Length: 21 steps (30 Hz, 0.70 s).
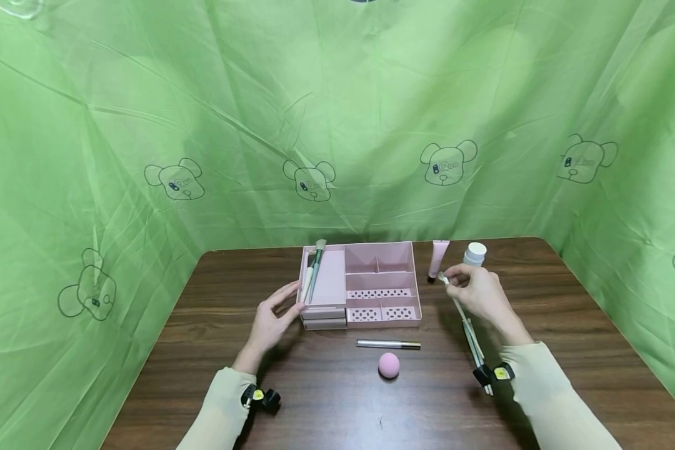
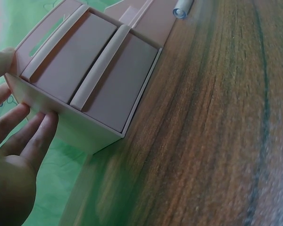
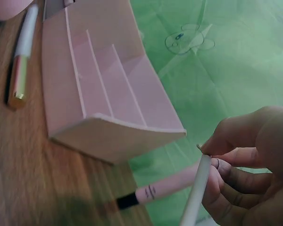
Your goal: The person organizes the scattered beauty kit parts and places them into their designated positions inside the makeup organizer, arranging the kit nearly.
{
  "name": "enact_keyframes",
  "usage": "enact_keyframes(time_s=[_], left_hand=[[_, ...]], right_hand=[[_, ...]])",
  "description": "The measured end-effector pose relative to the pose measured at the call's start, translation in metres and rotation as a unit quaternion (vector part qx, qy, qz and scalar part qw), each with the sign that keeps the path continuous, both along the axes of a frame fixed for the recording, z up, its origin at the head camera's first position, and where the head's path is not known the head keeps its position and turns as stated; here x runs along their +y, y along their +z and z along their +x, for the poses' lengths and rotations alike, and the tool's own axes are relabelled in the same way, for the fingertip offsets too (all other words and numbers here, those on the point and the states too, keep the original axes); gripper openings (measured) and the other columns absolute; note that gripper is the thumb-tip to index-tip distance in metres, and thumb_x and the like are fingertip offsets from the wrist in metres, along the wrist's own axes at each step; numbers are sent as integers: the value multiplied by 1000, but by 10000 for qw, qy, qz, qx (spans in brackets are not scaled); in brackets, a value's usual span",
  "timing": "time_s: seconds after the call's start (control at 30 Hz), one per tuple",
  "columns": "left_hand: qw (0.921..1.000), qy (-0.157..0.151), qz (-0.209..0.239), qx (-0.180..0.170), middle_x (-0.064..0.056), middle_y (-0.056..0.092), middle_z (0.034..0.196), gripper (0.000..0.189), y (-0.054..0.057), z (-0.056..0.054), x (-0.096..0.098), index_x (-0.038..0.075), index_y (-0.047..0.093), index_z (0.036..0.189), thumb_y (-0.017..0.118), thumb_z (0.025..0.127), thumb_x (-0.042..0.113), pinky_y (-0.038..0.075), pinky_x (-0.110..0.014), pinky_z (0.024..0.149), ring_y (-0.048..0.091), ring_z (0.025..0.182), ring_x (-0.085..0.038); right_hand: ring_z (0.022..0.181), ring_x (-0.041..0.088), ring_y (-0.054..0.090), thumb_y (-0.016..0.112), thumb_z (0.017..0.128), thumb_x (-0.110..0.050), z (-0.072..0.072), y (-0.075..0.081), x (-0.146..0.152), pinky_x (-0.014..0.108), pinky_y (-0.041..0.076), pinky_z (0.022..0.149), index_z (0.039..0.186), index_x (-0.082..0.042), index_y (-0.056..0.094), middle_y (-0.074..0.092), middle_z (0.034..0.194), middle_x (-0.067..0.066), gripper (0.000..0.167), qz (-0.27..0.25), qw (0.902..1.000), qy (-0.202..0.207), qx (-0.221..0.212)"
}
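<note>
A pink makeup organizer (image 1: 382, 317) with open compartments and two small drawers (image 2: 75, 56) stands at the back of the table. My left hand (image 1: 271, 322) touches its left side, thumb near the top edge and fairly straight fingers (image 2: 40, 136) against the side wall. Makeup brushes (image 1: 316, 269) lean in the organizer's left slot. My right hand (image 1: 480, 290) pinches a pale-handled makeup brush (image 3: 196, 193) between thumb and fingers, right of the organizer. Its bristle end is mostly hidden in the right wrist view. Below that hand, more brushes (image 1: 472, 340) lie on the table.
A pink tube with a black cap (image 1: 439, 256) stands behind the right hand, near a white-capped bottle (image 1: 475, 252). In front of the organizer lie a silver pen-like tube (image 1: 388, 344) and a pink ball-shaped sponge (image 1: 389, 365). Green cloth (image 1: 337, 125) hangs behind the wooden table (image 1: 326, 406).
</note>
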<state>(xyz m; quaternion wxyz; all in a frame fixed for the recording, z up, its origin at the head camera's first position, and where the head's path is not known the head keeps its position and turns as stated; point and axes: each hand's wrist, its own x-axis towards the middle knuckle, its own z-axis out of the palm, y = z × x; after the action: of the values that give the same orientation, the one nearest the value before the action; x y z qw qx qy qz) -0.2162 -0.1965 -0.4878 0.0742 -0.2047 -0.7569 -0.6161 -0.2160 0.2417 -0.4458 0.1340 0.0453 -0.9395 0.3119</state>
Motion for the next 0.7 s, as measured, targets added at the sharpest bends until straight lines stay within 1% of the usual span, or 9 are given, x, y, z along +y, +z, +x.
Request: enact_keyframes(time_s=[0.1, 0.13, 0.33, 0.37, 0.43, 0.53, 0.6, 0.67, 0.7], left_hand=[[10000, 10, 32, -13, -23, 52, 141, 47, -2, -1, -1, -7, 56, 132, 70, 89, 5, 49, -22, 100, 52, 127, -38], [10000, 11, 34, 41, -23, 52, 140, 46, -4, -2, -1, -6, 56, 132, 69, 89, 5, 49, -21, 100, 52, 127, -37], [9999, 47, 113, -17, -23, 52, 140, 46, -5, -2, -2, -7, 56, 131, 69, 89, 3, 50, -23, 99, 52, 126, -37], [9999, 47, 108, -70, -23, 52, 140, 46, -2, -1, -1, -7, 56, 131, 70, 89, 3, 50, -24, 99, 52, 126, -38], [10000, 36, 82, -26, -23, 52, 140, 46, -1, -1, -2, -7, 56, 131, 70, 89, 4, 51, -26, 99, 52, 126, -38], [10000, 26, 56, 70, -24, 52, 140, 46, 1, -1, -1, -8, 56, 131, 70, 89, 4, 51, -33, 99, 53, 125, -39], [9999, 26, 61, 92, -24, 52, 140, 46, 1, -1, 0, -8, 56, 131, 70, 89, 4, 51, -36, 99, 52, 125, -40], [9999, 4, 54, 107, -25, 52, 139, 46, 0, 0, 0, -9, 55, 131, 69, 89, 3, 51, -35, 99, 52, 125, -42], [9999, 3, 55, 94, -25, 52, 139, 46, -1, 0, 0, -9, 55, 131, 69, 89, 3, 51, -32, 99, 52, 125, -42]], right_hand=[[67, 11, 63, 67, 76, -9, -4, 4, -9, 27, 48, 62, 95, -13, 73, 69, 75, -3, 21, -101, 9999, 89, 85], [68, 12, 63, 67, 76, -9, -5, 5, -11, 27, 48, 62, 95, -13, 73, 70, 75, -3, 21, -144, 9998, 99, 80], [70, 14, 63, 68, 78, -8, -17, 16, -33, 24, 49, 63, 96, -9, 72, 69, 78, 1, 19, -441, 9984, 351, 18], [69, 14, 62, 68, 78, -8, -19, 18, -36, 24, 50, 62, 95, -9, 72, 69, 77, 2, 18, -445, 9982, 403, 46], [68, 13, 63, 67, 77, -9, -24, 21, -44, 25, 50, 63, 95, -10, 73, 69, 76, 1, 18, -361, 9983, 435, 148], [67, 12, 64, 68, 77, -12, -31, 24, -52, 28, 50, 63, 94, -13, 73, 70, 75, -2, 18, -226, 9984, 421, 307], [68, 12, 65, 68, 78, -13, -34, 26, -57, 29, 50, 63, 95, -15, 73, 70, 76, -2, 18, -187, 9984, 403, 342], [69, 13, 65, 67, 78, -12, -36, 28, -61, 30, 51, 64, 97, -14, 73, 70, 77, -2, 20, -223, 9985, 400, 283], [70, 13, 65, 67, 77, -12, -37, 29, -64, 30, 51, 65, 97, -14, 73, 71, 78, -2, 21, -257, 9986, 403, 245]])
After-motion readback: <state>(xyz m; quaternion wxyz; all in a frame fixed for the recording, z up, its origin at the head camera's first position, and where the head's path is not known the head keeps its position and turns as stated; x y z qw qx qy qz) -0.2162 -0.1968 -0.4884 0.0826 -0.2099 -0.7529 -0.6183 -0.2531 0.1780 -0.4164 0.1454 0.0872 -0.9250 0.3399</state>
